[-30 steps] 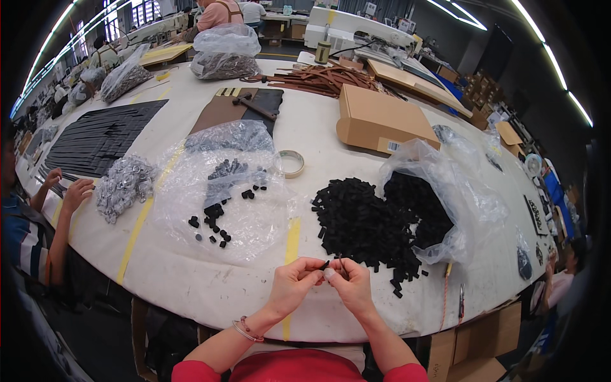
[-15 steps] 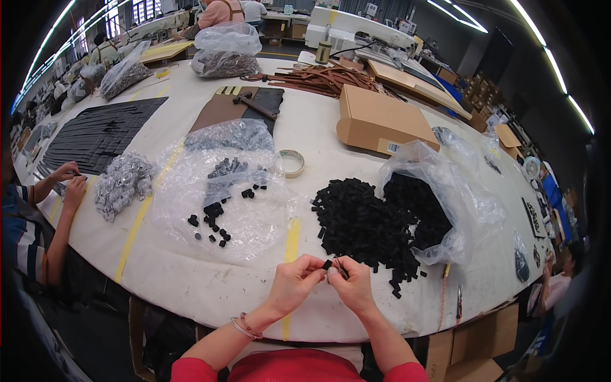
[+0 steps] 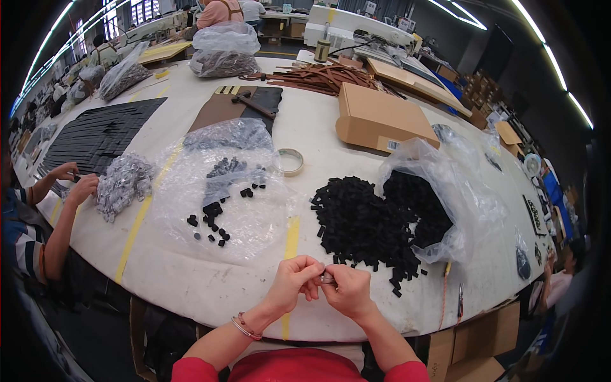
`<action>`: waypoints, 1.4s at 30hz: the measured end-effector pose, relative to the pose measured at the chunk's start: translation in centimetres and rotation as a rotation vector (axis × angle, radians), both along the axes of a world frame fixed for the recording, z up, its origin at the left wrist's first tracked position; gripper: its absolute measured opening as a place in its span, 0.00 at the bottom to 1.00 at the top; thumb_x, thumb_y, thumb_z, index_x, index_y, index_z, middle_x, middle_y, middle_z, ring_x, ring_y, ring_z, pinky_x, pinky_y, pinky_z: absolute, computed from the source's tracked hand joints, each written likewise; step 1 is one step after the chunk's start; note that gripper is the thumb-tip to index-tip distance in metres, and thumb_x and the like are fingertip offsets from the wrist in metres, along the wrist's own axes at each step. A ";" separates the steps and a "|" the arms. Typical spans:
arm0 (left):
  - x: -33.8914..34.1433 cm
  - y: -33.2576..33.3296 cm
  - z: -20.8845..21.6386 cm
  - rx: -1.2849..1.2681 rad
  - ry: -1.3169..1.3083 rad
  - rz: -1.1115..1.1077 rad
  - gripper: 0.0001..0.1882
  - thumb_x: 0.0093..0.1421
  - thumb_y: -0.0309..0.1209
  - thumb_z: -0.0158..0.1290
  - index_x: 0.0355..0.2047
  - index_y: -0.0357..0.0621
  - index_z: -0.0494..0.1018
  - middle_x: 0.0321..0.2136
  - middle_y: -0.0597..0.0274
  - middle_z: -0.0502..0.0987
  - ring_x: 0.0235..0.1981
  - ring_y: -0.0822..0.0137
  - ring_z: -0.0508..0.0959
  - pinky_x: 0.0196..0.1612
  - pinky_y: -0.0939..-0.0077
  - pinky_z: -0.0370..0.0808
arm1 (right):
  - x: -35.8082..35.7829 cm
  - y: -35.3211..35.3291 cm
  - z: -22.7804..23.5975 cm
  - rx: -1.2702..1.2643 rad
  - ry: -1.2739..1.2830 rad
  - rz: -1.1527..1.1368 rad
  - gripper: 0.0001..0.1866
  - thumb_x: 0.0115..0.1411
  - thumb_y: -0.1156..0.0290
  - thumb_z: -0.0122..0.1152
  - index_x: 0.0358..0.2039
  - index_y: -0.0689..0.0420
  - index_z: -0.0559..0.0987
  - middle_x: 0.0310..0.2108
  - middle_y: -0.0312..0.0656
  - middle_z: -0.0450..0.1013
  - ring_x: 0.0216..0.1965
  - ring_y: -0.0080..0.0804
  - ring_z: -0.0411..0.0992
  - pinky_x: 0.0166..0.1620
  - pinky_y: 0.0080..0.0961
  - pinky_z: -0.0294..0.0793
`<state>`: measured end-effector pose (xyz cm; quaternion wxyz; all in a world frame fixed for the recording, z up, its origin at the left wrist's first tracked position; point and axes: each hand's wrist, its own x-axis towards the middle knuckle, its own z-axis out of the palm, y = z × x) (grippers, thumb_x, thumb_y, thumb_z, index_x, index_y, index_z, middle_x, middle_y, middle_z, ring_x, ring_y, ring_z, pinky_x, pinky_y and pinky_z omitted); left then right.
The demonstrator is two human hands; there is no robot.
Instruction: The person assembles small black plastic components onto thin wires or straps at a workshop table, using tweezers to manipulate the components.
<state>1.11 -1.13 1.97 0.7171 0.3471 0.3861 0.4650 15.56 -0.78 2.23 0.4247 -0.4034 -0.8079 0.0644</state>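
My left hand (image 3: 294, 281) and my right hand (image 3: 350, 290) meet close together over the table's near edge. The fingertips of my left hand are pinched on a small black piece, now mostly hidden. My right hand is closed round a small shiny metal thing (image 3: 327, 278), whose kind I cannot make out. Just beyond my hands lies a large heap of small black pieces (image 3: 347, 219), spilling from a clear plastic bag (image 3: 474, 207). To the left, a flattened plastic bag (image 3: 172, 223) bears several black pieces (image 3: 213, 210), some round-looking.
A tape roll (image 3: 291, 163), a cardboard box (image 3: 385, 114) and a hammer (image 3: 254, 105) lie farther back. A heap of clear-wrapped bits (image 3: 124, 184) and black strips (image 3: 102, 134) are at left, by a co-worker's hands (image 3: 79, 184). A slim tool (image 3: 460, 302) lies near right.
My fingers have drawn together, covering the black piece that showed between them; the shiny metal thing has come into sight. The co-worker's hands have moved right, towards the clear-wrapped heap.
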 end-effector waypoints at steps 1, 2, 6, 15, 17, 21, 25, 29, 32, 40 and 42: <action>-0.2 0.2 -0.1 -0.064 -0.084 -0.054 0.08 0.55 0.31 0.47 0.26 0.39 0.68 0.16 0.63 0.70 0.12 0.74 0.69 0.13 0.85 0.64 | 0.1 0.0 0.1 0.048 -0.043 -0.012 0.08 0.37 0.77 0.58 0.21 0.57 0.70 0.14 0.38 0.67 0.14 0.32 0.67 0.16 0.23 0.63; -0.4 0.2 -0.2 -0.130 -0.165 -0.104 0.07 0.55 0.31 0.48 0.26 0.39 0.67 0.16 0.64 0.69 0.11 0.74 0.69 0.13 0.85 0.63 | 0.1 0.0 0.2 0.047 -0.041 -0.011 0.08 0.37 0.77 0.58 0.21 0.57 0.70 0.14 0.38 0.67 0.14 0.32 0.67 0.16 0.23 0.63; -0.1 0.2 -0.3 -0.159 -0.178 -0.124 0.06 0.53 0.29 0.49 0.26 0.40 0.67 0.15 0.65 0.69 0.10 0.75 0.67 0.12 0.85 0.61 | -0.1 0.0 0.0 0.068 -0.047 -0.047 0.08 0.36 0.77 0.58 0.20 0.57 0.70 0.14 0.38 0.66 0.14 0.32 0.67 0.16 0.23 0.63; -0.5 0.4 -1.3 -0.027 -0.137 -0.131 0.03 0.54 0.27 0.47 0.25 0.41 0.65 0.14 0.70 0.64 0.10 0.81 0.62 0.11 0.88 0.56 | 0.7 0.8 0.9 -0.831 0.499 0.113 0.05 0.47 0.74 0.55 0.26 0.61 0.73 0.16 0.31 0.66 0.14 0.15 0.61 0.17 0.13 0.58; -0.4 0.7 -1.4 0.078 -0.013 -0.200 0.02 0.53 0.25 0.47 0.25 0.40 0.65 0.15 0.71 0.65 0.11 0.83 0.63 0.11 0.89 0.57 | 0.7 1.4 1.4 -1.102 0.693 0.189 0.06 0.50 0.72 0.52 0.27 0.61 0.73 0.18 0.31 0.66 0.14 0.11 0.59 0.16 0.08 0.52; -0.2 0.2 -1.0 0.323 0.212 -0.143 0.01 0.53 0.23 0.47 0.25 0.39 0.66 0.16 0.71 0.66 0.13 0.83 0.64 0.12 0.91 0.59 | 1.7 1.9 0.8 -1.344 0.793 0.257 0.05 0.50 0.73 0.52 0.27 0.61 0.73 0.17 0.31 0.65 0.13 0.11 0.57 0.15 0.09 0.50; -0.7 0.4 -1.1 0.172 0.108 -0.214 0.01 0.51 0.22 0.48 0.25 0.37 0.66 0.17 0.71 0.67 0.13 0.83 0.65 0.13 0.90 0.63 | 2.0 2.2 0.2 -1.496 0.868 0.419 0.04 0.47 0.74 0.54 0.22 0.59 0.70 0.16 0.32 0.64 0.12 0.12 0.56 0.14 0.09 0.48; -1.1 0.5 -0.4 0.099 0.072 -0.270 0.01 0.50 0.22 0.48 0.24 0.37 0.67 0.16 0.71 0.67 0.14 0.83 0.66 0.14 0.91 0.64 | 2.2 2.0 -0.9 -1.524 0.938 0.588 0.05 0.42 0.76 0.56 0.18 0.58 0.68 0.16 0.32 0.64 0.12 0.13 0.56 0.14 0.10 0.48; -0.7 0.5 -1.4 0.197 0.190 -0.199 0.02 0.48 0.21 0.49 0.24 0.37 0.67 0.15 0.68 0.69 0.13 0.81 0.68 0.15 0.89 0.63 | 2.0 1.9 0.0 -1.471 0.807 0.432 0.05 0.41 0.78 0.56 0.18 0.59 0.68 0.16 0.30 0.64 0.14 0.12 0.57 0.15 0.10 0.50; 1.1 0.4 -3.2 0.860 0.770 0.264 0.03 0.46 0.21 0.48 0.20 0.38 0.65 0.13 0.58 0.69 0.13 0.69 0.70 0.18 0.76 0.67 | -0.7 1.8 -0.8 -0.798 0.389 0.042 0.04 0.40 0.79 0.51 0.20 0.60 0.67 0.15 0.29 0.60 0.18 0.12 0.55 0.20 0.11 0.53; 1.1 0.3 -3.1 0.970 0.807 0.299 0.03 0.46 0.21 0.48 0.20 0.38 0.65 0.14 0.56 0.69 0.13 0.67 0.70 0.18 0.75 0.67 | -0.8 1.6 0.0 -0.746 0.338 -0.016 0.05 0.39 0.79 0.49 0.21 0.61 0.67 0.15 0.29 0.59 0.17 0.12 0.54 0.20 0.12 0.54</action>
